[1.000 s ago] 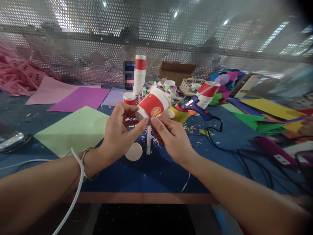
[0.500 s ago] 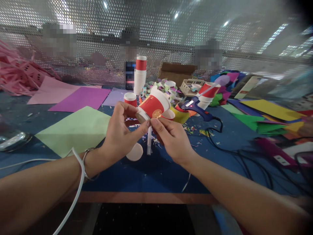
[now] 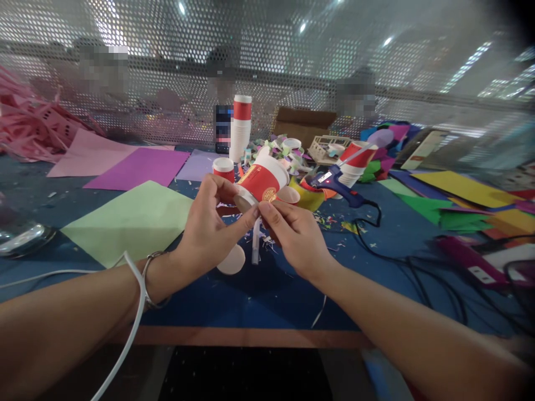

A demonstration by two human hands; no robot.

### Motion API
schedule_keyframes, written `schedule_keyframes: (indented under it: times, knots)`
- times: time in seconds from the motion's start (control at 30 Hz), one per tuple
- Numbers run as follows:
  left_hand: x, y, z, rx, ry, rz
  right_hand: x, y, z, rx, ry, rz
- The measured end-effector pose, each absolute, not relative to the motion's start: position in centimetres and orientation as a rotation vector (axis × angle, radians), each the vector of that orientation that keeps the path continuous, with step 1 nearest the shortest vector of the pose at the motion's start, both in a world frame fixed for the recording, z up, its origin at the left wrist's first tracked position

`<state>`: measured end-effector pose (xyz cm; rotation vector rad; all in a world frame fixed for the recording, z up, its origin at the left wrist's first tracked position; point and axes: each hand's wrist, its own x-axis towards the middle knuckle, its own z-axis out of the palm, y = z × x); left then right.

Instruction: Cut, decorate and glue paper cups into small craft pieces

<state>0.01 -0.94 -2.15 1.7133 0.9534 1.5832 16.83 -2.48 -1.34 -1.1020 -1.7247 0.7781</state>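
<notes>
A red and white paper cup (image 3: 263, 179), tilted with its base toward me, is held above the table. My left hand (image 3: 213, 223) is closed around its base end. My right hand (image 3: 295, 234) pinches at the lower edge of the same cup, thumb and fingers together beside my left thumb. Whether a small piece sits in that pinch is hidden. Beneath the hands lie a clear glue stick-like rod (image 3: 255, 250) and a round white disc (image 3: 231, 259). Another red cup (image 3: 223, 169) stands just behind my left hand.
A blue glue gun (image 3: 334, 179) with a black cord (image 3: 376, 253) lies at right, by stacked cups (image 3: 355, 161). A tall cup stack (image 3: 241, 131) stands at the back. Coloured sheets (image 3: 129, 223) lie left. A white cable (image 3: 134, 328) crosses my left forearm. A purple power strip (image 3: 463, 262) lies right.
The cup has turned very slightly in my fingers, and both hands keep nearly the same place. A blurred hand at the far right edge has gone out of view.
</notes>
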Motion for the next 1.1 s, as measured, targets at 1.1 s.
schedule_keyframes:
  times: [1.1]
  knots:
    - [-0.72, -0.65, -2.11, 1.945, 1.0, 1.576, 17.29, -1.93, -1.27, -1.12, -1.84, 0.681]
